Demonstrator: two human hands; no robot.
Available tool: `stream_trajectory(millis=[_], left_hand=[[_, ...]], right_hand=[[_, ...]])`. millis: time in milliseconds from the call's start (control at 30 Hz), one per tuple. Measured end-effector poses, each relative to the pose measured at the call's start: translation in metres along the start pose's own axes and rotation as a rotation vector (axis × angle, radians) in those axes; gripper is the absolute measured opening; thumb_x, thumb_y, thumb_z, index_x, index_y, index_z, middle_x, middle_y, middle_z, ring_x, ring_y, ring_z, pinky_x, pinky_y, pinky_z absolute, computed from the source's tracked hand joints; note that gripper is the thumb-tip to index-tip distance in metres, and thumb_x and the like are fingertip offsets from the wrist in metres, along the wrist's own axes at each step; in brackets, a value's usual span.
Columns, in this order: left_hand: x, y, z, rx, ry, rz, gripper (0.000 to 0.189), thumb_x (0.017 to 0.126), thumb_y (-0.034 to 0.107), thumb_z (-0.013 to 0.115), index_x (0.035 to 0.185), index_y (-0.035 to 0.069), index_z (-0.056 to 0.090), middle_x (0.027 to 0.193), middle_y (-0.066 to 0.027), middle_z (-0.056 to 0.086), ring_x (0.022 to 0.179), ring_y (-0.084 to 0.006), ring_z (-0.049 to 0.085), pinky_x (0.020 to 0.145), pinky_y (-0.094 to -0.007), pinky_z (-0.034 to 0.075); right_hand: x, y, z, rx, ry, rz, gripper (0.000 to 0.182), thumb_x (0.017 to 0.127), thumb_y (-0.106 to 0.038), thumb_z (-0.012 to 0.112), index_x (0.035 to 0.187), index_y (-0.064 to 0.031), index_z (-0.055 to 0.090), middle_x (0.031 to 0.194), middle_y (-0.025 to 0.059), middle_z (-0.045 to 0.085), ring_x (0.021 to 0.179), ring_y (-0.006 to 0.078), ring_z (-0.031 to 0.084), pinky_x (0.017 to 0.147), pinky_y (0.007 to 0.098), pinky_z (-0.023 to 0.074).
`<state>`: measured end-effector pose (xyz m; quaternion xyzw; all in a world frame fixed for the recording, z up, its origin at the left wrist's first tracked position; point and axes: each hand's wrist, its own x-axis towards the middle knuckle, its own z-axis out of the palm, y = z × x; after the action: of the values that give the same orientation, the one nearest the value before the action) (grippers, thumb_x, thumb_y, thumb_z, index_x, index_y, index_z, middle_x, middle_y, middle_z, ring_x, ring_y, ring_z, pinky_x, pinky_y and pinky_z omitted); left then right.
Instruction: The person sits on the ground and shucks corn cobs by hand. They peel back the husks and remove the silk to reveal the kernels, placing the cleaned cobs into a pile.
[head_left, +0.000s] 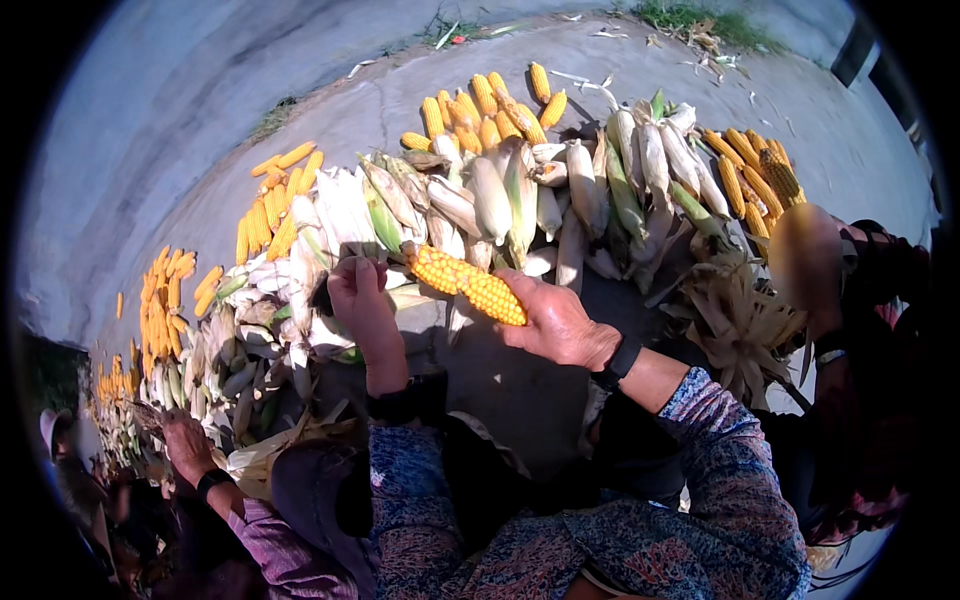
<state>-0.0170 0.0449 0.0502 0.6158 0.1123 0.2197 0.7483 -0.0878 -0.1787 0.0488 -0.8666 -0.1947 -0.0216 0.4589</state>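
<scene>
My right hand (551, 319) grips a husked ear of yellow corn (469, 283) by its lower end, with the other end tilted up to the left. Close to that far end is my left hand (365, 319), raised with its fingers curled; whether anything is inside them is hidden. A dark patch shows beside the left fingers, and I cannot tell if it is shadow or an object. Beyond both hands lies a long pile of corn ears in pale and green husks (491, 199). Bare grey concrete (502, 405) shows below the held ear.
Husked yellow ears lie in heaps behind the pile, at the middle (487, 112), left (274, 202) and right (750, 165). Loose dry husks (739, 322) lie at right. A co-worker's hand (187, 442) is at left; another person (862, 375) sits close on the right.
</scene>
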Motion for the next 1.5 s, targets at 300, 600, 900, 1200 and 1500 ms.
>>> stream_trajectory(millis=[300, 600, 900, 1200, 1500], left_hand=[[-0.004, 0.003, 0.005, 0.444, -0.304, 0.001, 0.050, 0.085, 0.016, 0.064, 0.127, 0.000, 0.044, 0.105, -0.0071, 0.053, 0.088, -0.0120, 0.052, 0.076, -0.0259, 0.045], [-0.001, -0.006, -0.009, 0.321, -0.281, 0.122, 0.019, 0.090, 0.018, 0.058, 0.083, 0.000, 0.061, 0.076, -0.0018, 0.059, 0.069, -0.0066, 0.052, 0.066, -0.0214, 0.043], [-0.021, -0.004, 0.017, 0.289, -0.373, -0.273, 0.043, 0.093, 0.042, 0.048, 0.096, 0.001, 0.058, 0.071, -0.0059, 0.061, 0.062, -0.0126, 0.060, 0.060, -0.0226, 0.046], [-0.019, -0.012, 0.014, 0.304, -0.460, -0.101, 0.045, 0.097, 0.039, 0.037, 0.086, -0.001, 0.054, 0.062, -0.0060, 0.055, 0.051, -0.0129, 0.054, 0.051, -0.0248, 0.045], [-0.004, -0.013, 0.007, 0.002, -0.130, -0.131, 0.019, 0.094, 0.019, 0.047, 0.087, 0.002, 0.051, 0.066, -0.0038, 0.054, 0.057, -0.0134, 0.056, 0.056, -0.0247, 0.046]], right_hand=[[0.000, 0.001, -0.012, -0.069, -0.091, -0.027, 0.063, 0.073, -0.020, 0.067, 0.127, -0.0010, 0.041, 0.098, 0.0202, 0.059, 0.088, 0.0370, 0.060, 0.075, 0.0377, 0.0485], [0.001, -0.001, -0.012, 0.001, -0.129, -0.011, 0.061, 0.071, -0.019, 0.068, 0.124, -0.0015, 0.044, 0.096, 0.0214, 0.060, 0.087, 0.0382, 0.059, 0.075, 0.0407, 0.0478], [0.003, 0.009, -0.004, 0.390, -0.019, 0.166, 0.058, 0.075, -0.017, 0.070, 0.124, -0.0009, 0.044, 0.097, 0.0155, 0.061, 0.093, 0.0236, 0.060, 0.082, 0.0316, 0.0463], [0.000, -0.003, -0.001, 0.757, -0.136, 0.340, 0.055, 0.077, -0.017, 0.070, 0.124, -0.0026, 0.046, 0.092, 0.0037, 0.059, 0.077, 0.0124, 0.057, 0.068, 0.0253, 0.0482], [0.006, -0.003, -0.007, 0.971, -0.161, 0.524, 0.039, 0.079, -0.008, 0.065, 0.116, -0.0049, 0.050, 0.079, -0.0031, 0.055, 0.059, 0.0018, 0.048, 0.048, 0.0163, 0.0402]])
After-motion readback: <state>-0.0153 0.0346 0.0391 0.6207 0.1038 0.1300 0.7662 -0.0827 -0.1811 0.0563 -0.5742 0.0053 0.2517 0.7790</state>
